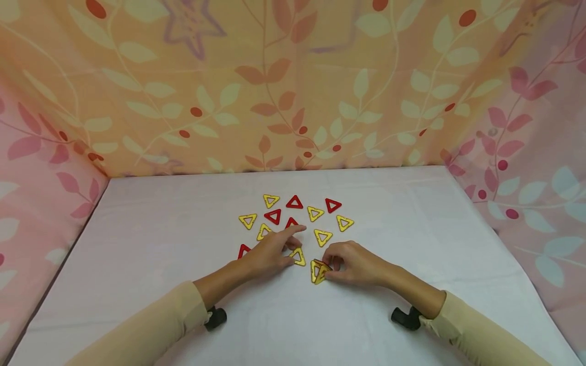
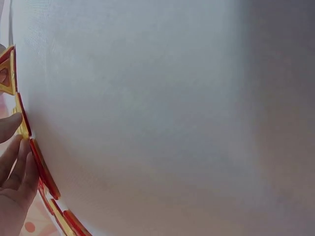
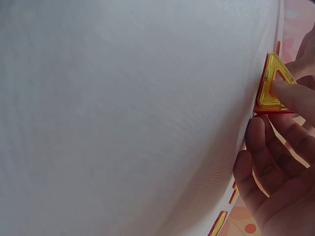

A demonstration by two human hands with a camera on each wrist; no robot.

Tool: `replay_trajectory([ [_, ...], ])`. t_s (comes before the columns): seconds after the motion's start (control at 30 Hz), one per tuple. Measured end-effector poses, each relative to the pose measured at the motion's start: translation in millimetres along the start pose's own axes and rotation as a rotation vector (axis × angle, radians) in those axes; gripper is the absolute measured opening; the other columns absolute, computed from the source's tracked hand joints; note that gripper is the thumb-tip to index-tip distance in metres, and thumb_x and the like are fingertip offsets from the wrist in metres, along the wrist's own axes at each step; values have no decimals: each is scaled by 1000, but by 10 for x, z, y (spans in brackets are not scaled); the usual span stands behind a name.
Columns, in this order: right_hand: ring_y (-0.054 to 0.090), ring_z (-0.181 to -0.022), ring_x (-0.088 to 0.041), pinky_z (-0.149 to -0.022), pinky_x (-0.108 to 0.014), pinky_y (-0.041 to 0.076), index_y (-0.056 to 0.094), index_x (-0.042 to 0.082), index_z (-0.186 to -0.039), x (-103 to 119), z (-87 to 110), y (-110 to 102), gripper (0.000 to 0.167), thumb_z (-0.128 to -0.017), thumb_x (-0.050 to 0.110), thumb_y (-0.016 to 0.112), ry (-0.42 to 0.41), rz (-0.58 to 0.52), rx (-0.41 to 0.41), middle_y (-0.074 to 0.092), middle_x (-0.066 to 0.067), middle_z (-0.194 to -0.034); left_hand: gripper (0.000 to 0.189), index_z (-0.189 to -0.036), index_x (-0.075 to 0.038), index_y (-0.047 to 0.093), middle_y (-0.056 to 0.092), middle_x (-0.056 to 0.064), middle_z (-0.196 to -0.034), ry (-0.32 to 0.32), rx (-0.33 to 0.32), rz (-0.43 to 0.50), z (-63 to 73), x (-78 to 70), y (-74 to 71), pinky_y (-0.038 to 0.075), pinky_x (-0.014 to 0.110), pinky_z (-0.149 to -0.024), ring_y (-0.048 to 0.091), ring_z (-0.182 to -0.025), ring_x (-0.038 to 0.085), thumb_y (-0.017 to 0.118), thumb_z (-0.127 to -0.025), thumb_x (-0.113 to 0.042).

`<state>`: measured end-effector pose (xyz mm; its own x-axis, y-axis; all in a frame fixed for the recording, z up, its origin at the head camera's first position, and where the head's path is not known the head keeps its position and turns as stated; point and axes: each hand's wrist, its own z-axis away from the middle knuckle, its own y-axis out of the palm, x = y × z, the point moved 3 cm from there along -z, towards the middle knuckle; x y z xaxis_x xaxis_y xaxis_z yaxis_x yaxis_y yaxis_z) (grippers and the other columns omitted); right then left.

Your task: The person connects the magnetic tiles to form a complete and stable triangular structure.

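Note:
My left hand (image 1: 270, 251) reaches in with its index finger stretched out. Its thumb and curled fingers are around the near edge of a yellow triangle tile (image 1: 299, 257), and the left wrist view shows the thumb against this tile (image 2: 23, 125). To the right, my right hand (image 1: 354, 262) pinches a yellow triangle tile (image 1: 323, 275), its thumb over the face (image 3: 268, 93). That tile stands tilted against another yellow triangle tile (image 1: 315, 269). A reddish edge shows behind them, and the right fingers hide part of the joined tiles.
Further back lie loose yellow triangles (image 1: 322, 237) and red triangles (image 1: 332, 205), several of each. One red triangle (image 1: 244, 250) is partly covered by the left hand. A white cloth (image 1: 183, 213) covers the table, with patterned curtains (image 1: 284, 117) behind and at both sides.

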<state>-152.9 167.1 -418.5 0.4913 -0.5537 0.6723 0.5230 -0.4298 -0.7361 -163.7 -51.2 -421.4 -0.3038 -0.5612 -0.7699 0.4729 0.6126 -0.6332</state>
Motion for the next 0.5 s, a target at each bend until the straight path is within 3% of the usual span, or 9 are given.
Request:
replay_trajectory([
  [0.23, 61, -76, -10, -70, -24, 53, 70, 16, -99, 0, -7, -3, 16, -85, 17, 79, 4, 8, -8, 64, 13, -86, 75, -149, -12, 42, 69, 1, -116, 42, 26, -1, 37, 18, -11, 51, 33, -96, 63, -108, 15, 78, -84, -4],
  [0.5, 61, -76, -9, -70, -24, 53, 71, 15, -100, -14, -23, -3, 17, -85, 18, 80, 6, 16, -11, 65, 13, -86, 73, -148, -11, 43, 69, 1, -111, 49, 18, 35, 77, 44, -7, 54, 26, -87, 65, -98, 14, 78, -85, -4],
])
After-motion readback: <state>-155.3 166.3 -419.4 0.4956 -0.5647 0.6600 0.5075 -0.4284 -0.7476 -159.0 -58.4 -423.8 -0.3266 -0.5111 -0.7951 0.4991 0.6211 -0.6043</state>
